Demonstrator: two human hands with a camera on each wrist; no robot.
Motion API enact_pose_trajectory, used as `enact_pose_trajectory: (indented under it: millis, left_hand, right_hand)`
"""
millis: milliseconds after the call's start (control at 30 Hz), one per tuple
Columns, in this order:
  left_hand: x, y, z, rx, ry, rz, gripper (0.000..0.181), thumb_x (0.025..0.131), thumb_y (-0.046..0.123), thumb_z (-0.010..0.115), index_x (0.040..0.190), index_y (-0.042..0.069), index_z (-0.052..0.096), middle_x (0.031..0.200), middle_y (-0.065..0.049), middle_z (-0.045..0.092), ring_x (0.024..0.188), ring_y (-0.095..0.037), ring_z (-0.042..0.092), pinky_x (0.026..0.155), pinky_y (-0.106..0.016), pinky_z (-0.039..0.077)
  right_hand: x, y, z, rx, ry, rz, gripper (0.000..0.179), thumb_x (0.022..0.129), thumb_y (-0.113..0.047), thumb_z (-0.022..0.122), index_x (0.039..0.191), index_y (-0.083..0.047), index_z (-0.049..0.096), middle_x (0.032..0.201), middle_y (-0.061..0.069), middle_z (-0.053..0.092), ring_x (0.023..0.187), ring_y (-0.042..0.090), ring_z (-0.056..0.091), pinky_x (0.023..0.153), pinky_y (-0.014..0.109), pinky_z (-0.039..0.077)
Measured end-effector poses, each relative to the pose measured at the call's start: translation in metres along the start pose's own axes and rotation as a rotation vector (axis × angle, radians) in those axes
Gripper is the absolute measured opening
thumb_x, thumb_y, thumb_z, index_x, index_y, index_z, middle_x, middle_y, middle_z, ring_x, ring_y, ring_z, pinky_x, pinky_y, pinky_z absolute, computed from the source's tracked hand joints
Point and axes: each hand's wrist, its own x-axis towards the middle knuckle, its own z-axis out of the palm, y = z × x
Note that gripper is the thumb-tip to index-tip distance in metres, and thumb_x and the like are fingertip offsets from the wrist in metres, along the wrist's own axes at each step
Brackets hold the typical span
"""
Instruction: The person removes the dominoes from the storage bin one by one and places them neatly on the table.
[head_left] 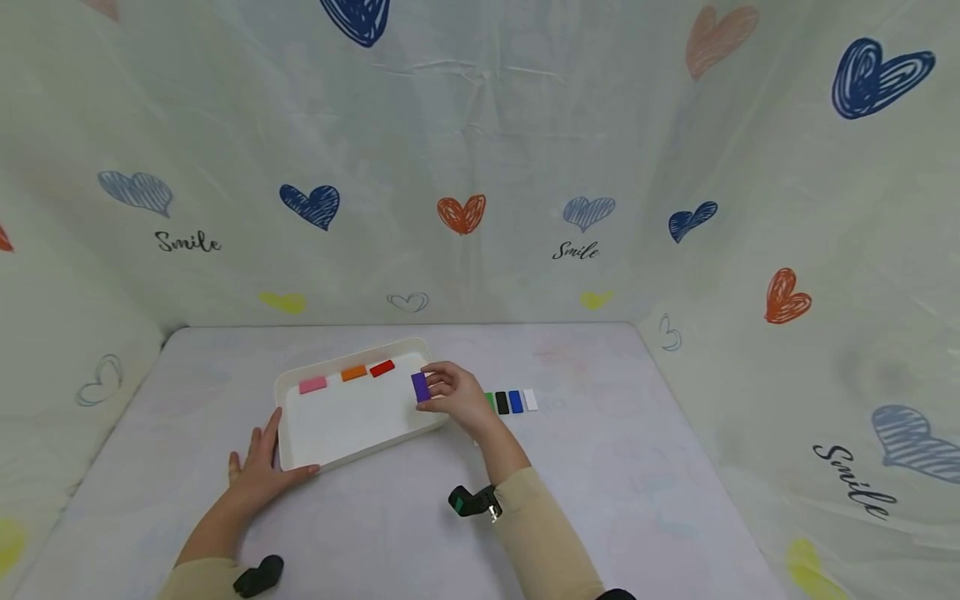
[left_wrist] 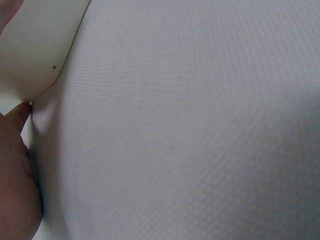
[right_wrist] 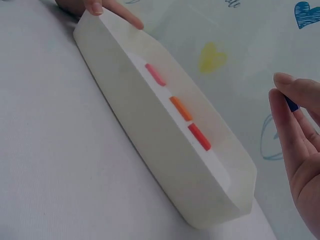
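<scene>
In the head view my right hand (head_left: 459, 396) pinches a small purple rectangular block (head_left: 420, 387) between thumb and fingertips, over the right end of a white tray (head_left: 360, 447). The right wrist view shows only a dark bit of that block (right_wrist: 291, 104) between the fingers. My left hand (head_left: 262, 467) rests at the tray's near left corner, thumb along the front rim and fingers spread up the left side. Along the tray's far side lie a pink block (head_left: 312, 385), an orange block (head_left: 354, 373) and a red block (head_left: 382, 367).
Right of the tray, a row of blocks lies on the table: green (head_left: 490, 401), partly behind the right hand, then black (head_left: 502, 402), blue (head_left: 515, 402) and white (head_left: 531, 400). A heart-printed curtain (head_left: 517, 275) surrounds the table's back and sides.
</scene>
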Motion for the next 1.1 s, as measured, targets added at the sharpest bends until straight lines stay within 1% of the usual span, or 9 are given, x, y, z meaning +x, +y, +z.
enact_pose_trajectory:
  millis: [133, 333, 467, 700, 867, 1000, 1100]
  left_hand:
    - [0.001, 0.0, 0.0, 0.001, -0.002, 0.002, 0.128, 0.071, 0.049, 0.08, 0.154, 0.007, -0.009, 0.153, -0.037, 0.002, 0.141, -0.05, -0.013, 0.105, -0.063, -0.023]
    - [0.0, -0.001, 0.0, 0.002, -0.005, -0.002, 0.128, 0.072, 0.049, 0.079, 0.154, 0.007, -0.009, 0.153, -0.037, 0.002, 0.141, -0.05, -0.014, 0.105, -0.063, -0.023]
    - [0.0, -0.001, -0.002, 0.006, -0.001, -0.001, 0.127, 0.072, 0.049, 0.079, 0.154, 0.007, -0.008, 0.153, -0.037, 0.003, 0.141, -0.05, -0.013, 0.105, -0.063, -0.022]
    - [0.0, -0.002, -0.002, 0.01, -0.009, -0.003, 0.126, 0.074, 0.047, 0.079, 0.154, 0.007, -0.01, 0.153, -0.036, 0.003, 0.141, -0.05, -0.013, 0.105, -0.063, -0.022]
    - [0.0, -0.004, 0.002, 0.007, -0.002, -0.002, 0.127, 0.072, 0.047, 0.08, 0.154, 0.007, -0.009, 0.153, -0.037, 0.003, 0.141, -0.05, -0.012, 0.105, -0.063, -0.021]
    - [0.001, -0.004, 0.002, 0.008, -0.002, 0.004, 0.127, 0.072, 0.048, 0.08, 0.154, 0.008, -0.009, 0.153, -0.036, 0.003, 0.141, -0.05, -0.012, 0.105, -0.063, -0.022]
    - [0.001, -0.002, 0.001, 0.006, -0.008, -0.003, 0.127, 0.073, 0.048, 0.08, 0.154, 0.008, -0.01, 0.154, -0.036, 0.002, 0.142, -0.049, -0.013, 0.105, -0.062, -0.023]
  right_hand:
    - [-0.012, 0.007, -0.011, 0.049, -0.001, -0.01, 0.056, 0.075, 0.012, 0.077, 0.126, -0.004, 0.058, 0.105, 0.009, 0.064, 0.089, 0.017, 0.064, 0.08, 0.031, 0.057]
    - [-0.027, 0.021, -0.031, 0.056, -0.003, -0.017, 0.056, 0.075, 0.014, 0.076, 0.126, -0.001, 0.057, 0.105, 0.011, 0.062, 0.088, 0.016, 0.064, 0.078, 0.03, 0.057]
    - [-0.036, 0.029, -0.041, 0.087, 0.011, -0.003, 0.057, 0.076, 0.015, 0.074, 0.127, 0.003, 0.055, 0.107, 0.012, 0.062, 0.089, 0.017, 0.063, 0.079, 0.032, 0.057]
    - [-0.05, 0.042, -0.057, 0.083, 0.074, 0.007, 0.056, 0.076, 0.013, 0.075, 0.127, 0.001, 0.055, 0.109, 0.013, 0.061, 0.09, 0.017, 0.062, 0.079, 0.032, 0.057]
    - [-0.059, 0.051, -0.071, 0.118, 0.129, 0.019, 0.058, 0.077, 0.016, 0.071, 0.13, 0.004, 0.052, 0.109, 0.014, 0.059, 0.088, 0.016, 0.061, 0.08, 0.033, 0.057]
    - [-0.063, 0.059, -0.081, 0.113, 0.181, 0.02, 0.058, 0.076, 0.017, 0.071, 0.13, 0.005, 0.052, 0.11, 0.016, 0.059, 0.087, 0.016, 0.061, 0.079, 0.032, 0.057]
    - [-0.064, 0.064, -0.085, 0.092, 0.202, 0.03, 0.057, 0.077, 0.016, 0.072, 0.13, 0.003, 0.053, 0.111, 0.016, 0.06, 0.087, 0.016, 0.062, 0.079, 0.032, 0.057]
